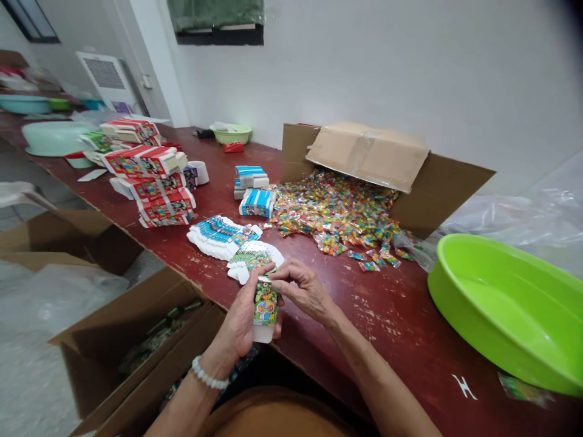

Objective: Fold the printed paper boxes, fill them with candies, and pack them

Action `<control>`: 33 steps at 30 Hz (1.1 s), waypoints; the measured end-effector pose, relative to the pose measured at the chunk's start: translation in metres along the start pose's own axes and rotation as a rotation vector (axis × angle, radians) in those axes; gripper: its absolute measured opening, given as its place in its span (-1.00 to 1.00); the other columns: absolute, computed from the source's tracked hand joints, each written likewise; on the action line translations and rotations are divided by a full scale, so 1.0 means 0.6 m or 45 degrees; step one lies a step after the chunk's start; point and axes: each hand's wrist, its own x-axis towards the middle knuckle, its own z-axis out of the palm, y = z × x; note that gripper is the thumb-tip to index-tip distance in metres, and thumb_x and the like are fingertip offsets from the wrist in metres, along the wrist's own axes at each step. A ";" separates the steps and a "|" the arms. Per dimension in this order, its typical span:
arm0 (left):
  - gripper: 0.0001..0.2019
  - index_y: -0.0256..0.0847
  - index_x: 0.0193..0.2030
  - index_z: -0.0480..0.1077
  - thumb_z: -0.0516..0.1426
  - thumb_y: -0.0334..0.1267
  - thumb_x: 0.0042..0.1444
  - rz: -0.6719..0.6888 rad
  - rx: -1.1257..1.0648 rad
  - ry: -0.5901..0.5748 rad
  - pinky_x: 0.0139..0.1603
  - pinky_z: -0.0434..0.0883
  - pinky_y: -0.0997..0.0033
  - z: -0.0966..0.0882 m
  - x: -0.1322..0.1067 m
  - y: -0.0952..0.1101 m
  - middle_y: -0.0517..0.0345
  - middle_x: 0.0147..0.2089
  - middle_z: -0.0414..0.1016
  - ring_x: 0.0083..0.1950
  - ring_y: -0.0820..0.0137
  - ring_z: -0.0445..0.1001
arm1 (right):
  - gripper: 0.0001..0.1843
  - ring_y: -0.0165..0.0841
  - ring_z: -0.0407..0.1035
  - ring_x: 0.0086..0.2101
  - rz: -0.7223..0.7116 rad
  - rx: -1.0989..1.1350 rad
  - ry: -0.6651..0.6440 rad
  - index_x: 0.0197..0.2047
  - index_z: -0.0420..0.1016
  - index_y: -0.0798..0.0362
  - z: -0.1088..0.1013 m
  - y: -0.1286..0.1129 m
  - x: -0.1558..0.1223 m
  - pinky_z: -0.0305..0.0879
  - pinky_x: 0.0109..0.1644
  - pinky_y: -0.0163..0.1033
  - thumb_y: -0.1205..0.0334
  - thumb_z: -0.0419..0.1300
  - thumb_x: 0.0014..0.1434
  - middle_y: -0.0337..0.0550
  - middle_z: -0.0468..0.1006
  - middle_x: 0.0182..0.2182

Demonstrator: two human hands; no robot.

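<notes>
A small green printed candy box [265, 308] stands upright between my hands, just over the table's front edge. My left hand [241, 312] wraps round its side, thumb near the top. The fingers of my right hand [303, 288] pinch at the box's top flap; their tips are partly hidden. Just beyond lie fanned flat green cartons [255, 255] and, to their left, fanned flat blue cartons [218, 237]. A heap of wrapped candies [332, 209] spills toward me from a tipped cardboard box [364, 155].
Bundled red cartons [146, 161] are stacked at the left, with bundled blue cartons [257, 202] in the middle. A large green basin [455, 303] stands at the right. Below the table's left edge is an open cardboard box [91, 358] holding packets. A pale green bowl [241, 135] sits near the wall.
</notes>
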 end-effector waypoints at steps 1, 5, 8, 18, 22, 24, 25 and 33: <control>-0.38 -0.02 0.34 0.22 0.03 0.22 0.23 -0.009 0.022 0.012 -0.74 0.39 0.38 0.000 0.000 0.000 0.21 -0.49 0.45 -0.69 0.35 0.41 | -0.81 -0.35 0.37 -0.36 0.015 -0.021 -0.015 -0.38 0.62 0.00 -0.002 0.000 0.001 0.32 -0.30 -0.25 0.06 0.36 0.09 -0.17 0.51 -0.38; -0.31 -0.07 0.36 0.20 0.02 0.26 0.21 0.028 0.106 0.026 -0.75 0.36 0.41 -0.004 0.005 -0.005 0.19 -0.49 0.47 -0.71 0.36 0.40 | -0.79 -0.37 0.37 -0.41 0.182 0.078 -0.014 -0.42 0.57 0.04 -0.003 0.001 0.009 0.33 -0.30 -0.24 0.08 0.39 0.01 -0.19 0.54 -0.42; -0.29 -0.09 0.38 0.19 0.00 0.26 0.22 0.066 0.138 -0.014 -0.74 0.36 0.42 -0.008 0.007 -0.008 0.16 -0.46 0.49 -0.69 0.37 0.42 | -0.77 -0.35 0.42 -0.36 0.303 0.273 -0.083 -0.47 0.55 0.07 -0.003 0.003 0.018 0.36 -0.26 -0.23 0.10 0.43 -0.08 -0.13 0.61 -0.32; -0.29 -0.11 0.40 0.20 0.06 0.23 0.21 0.084 0.218 -0.026 -0.68 0.33 0.53 -0.017 0.010 -0.005 0.19 -0.46 0.48 -0.63 0.45 0.40 | -0.86 -0.39 0.40 -0.40 0.308 0.231 -0.070 -0.53 0.54 0.07 -0.001 -0.003 0.022 0.31 -0.35 -0.30 0.22 0.38 -0.08 -0.14 0.64 -0.30; -0.30 -0.08 0.40 0.20 0.08 0.21 0.21 0.059 0.230 -0.062 -0.69 0.32 0.53 -0.019 0.011 -0.004 0.20 -0.47 0.47 -0.63 0.45 0.38 | -0.81 -0.52 0.27 -0.56 0.461 0.310 -0.069 -0.54 0.51 0.09 -0.002 -0.006 0.025 0.19 -0.53 -0.38 0.17 0.38 -0.11 -0.15 0.62 -0.30; -0.30 -0.09 0.40 0.20 0.09 0.20 0.21 0.053 0.243 -0.060 -0.70 0.32 0.52 -0.020 0.011 -0.002 0.21 -0.49 0.46 -0.65 0.46 0.36 | -0.80 -0.56 0.23 -0.60 0.470 0.316 -0.029 -0.54 0.51 0.10 0.001 -0.005 0.024 0.17 -0.56 -0.39 0.17 0.39 -0.12 -0.17 0.60 -0.34; -0.30 -0.10 0.40 0.20 0.10 0.19 0.20 0.056 0.249 -0.049 -0.69 0.33 0.51 -0.021 0.010 0.000 0.21 -0.49 0.46 -0.66 0.46 0.36 | -0.79 -0.57 0.20 -0.63 0.480 0.323 -0.003 -0.53 0.50 0.09 0.003 -0.004 0.023 0.16 -0.58 -0.39 0.15 0.39 -0.12 -0.18 0.60 -0.37; -0.35 -0.18 0.34 0.29 0.11 0.13 0.20 0.024 0.204 -0.072 -0.73 0.34 0.47 -0.028 0.012 -0.007 0.16 -0.48 0.50 -0.68 0.41 0.38 | -0.70 -0.55 0.25 -0.57 0.505 0.388 -0.029 -0.50 0.51 0.09 0.006 -0.006 0.012 0.18 -0.55 -0.39 0.05 0.43 -0.11 -0.13 0.62 -0.24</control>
